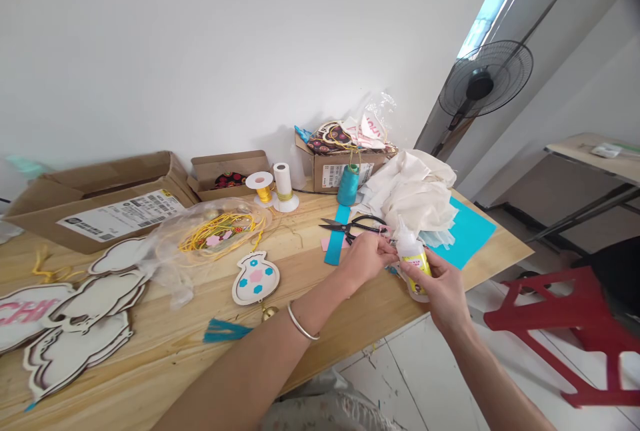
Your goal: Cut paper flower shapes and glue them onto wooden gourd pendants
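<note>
My right hand (443, 281) is wrapped round a clear glue bottle (416, 264) with a yellow label, upright near the table's front edge. Beside the bottle, my left hand (373, 257) has its fingers pinched together; what they hold, if anything, is too small to name. Black scissors (345, 225) lie just behind my left hand, across a blue strip (333, 254) and pink pieces. A white pouch-shaped ornament (256, 279) with blue and pink flowers lies left of my left forearm, with a gold bell (270, 313) and a blue tassel (225, 331).
Cardboard boxes (100, 207) line the wall, near thread spools (283, 184) and a teal cone (349, 185). White cloth (420, 194) and a blue sheet (467, 234) lie at the right. Flat white shapes (80, 351) cover the left. A red stool (545, 311) and fan (480, 86) stand beyond.
</note>
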Demonstrator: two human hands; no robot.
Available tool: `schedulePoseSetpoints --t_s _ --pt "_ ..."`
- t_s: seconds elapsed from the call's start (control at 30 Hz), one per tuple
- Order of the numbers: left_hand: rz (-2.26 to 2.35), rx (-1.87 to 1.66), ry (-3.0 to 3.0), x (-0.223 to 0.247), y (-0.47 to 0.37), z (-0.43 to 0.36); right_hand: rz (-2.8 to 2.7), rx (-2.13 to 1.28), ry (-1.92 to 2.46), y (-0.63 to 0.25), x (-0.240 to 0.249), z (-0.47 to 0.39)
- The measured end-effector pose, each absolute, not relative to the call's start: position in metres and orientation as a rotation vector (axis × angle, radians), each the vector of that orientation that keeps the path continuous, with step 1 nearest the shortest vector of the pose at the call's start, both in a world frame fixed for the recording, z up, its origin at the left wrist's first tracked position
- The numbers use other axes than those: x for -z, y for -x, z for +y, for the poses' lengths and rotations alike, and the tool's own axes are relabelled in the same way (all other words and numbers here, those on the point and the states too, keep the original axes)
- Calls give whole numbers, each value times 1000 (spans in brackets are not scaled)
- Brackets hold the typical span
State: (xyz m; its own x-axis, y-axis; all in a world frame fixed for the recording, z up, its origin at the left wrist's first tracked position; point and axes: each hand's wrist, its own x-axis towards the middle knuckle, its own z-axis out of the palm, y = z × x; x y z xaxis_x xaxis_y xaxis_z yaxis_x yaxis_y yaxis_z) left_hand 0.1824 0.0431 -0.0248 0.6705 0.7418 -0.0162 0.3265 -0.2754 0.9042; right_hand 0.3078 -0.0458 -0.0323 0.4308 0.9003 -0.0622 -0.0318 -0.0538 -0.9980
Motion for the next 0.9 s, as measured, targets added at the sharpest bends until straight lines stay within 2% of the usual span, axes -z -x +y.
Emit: schedulePoseSetpoints --t_s 0.5,0.73,0.9 --pt "834 -566 -1747 35 -183 44 -639 -1004 1380 -311 27 -45" --pt "695 -461 -1739 21 -180 41 -618 -1014 1363 -314 28 -46" --pt "744 -522 -1802 21 -175 43 -582 -982 1354 -315 22 -48"
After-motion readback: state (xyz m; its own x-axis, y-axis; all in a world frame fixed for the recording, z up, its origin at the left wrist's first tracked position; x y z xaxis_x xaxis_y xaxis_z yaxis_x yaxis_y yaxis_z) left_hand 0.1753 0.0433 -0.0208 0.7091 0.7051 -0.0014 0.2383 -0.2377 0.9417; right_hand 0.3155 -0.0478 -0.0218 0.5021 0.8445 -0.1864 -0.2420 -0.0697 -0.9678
